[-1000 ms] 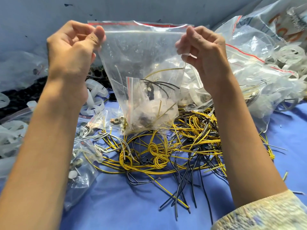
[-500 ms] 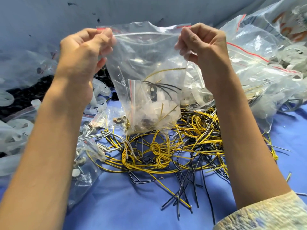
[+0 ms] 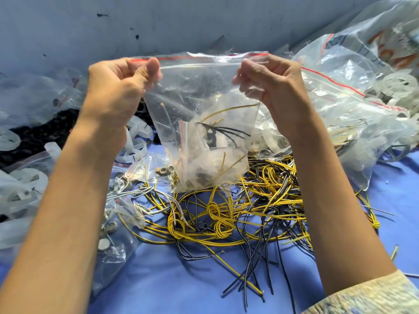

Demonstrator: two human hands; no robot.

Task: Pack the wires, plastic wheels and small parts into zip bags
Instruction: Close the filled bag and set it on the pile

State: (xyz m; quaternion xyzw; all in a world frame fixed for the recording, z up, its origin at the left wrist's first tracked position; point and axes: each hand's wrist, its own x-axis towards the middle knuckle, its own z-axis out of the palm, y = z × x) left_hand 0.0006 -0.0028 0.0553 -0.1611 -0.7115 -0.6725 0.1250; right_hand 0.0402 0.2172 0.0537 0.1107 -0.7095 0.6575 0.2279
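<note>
The clear zip bag point(image 3: 204, 105) hangs above the loose wire pile point(image 3: 249, 211), holding a smaller bag point(image 3: 192, 159), wire ends and pale parts. Its red-striped mouth, slack half a second ago, is now drawn taut. The left hand point(image 3: 118, 87) and right hand point(image 3: 272, 85) each pinch a top corner. Judgement: sealing is next. Unpacked plastic wheels point(image 3: 133, 150) lie on the blue cloth point(image 3: 181, 279).

The small parts point(image 3: 199, 177) at the bottom of the clear red-striped zip bag point(image 3: 204, 87) are blurred behind creased plastic and cannot be told apart. The large printed plastic sack point(image 3: 390, 41) is cut off at the right edge, its orange lettering unreadable.
</note>
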